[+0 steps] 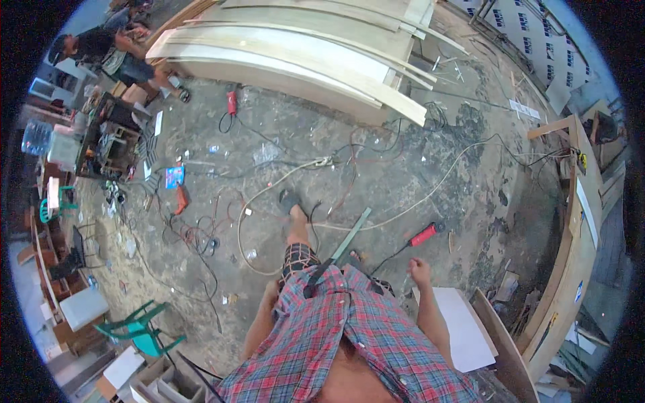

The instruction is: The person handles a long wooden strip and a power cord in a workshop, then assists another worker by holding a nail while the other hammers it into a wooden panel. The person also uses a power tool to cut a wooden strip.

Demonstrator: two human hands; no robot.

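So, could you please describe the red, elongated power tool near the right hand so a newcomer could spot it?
From the long stack of pale wooden boards, come down the grey floor to the bare right hand. Just above it in the picture lies the red, elongated power tool, dark cord trailing. Unlike the second red tool near the boards, this one lies beside a hand.

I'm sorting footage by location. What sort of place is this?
Probably a woodworking workshop: long pale boards are stacked at the far side, a red corded power tool lies on the stained floor, and cables trail across it.
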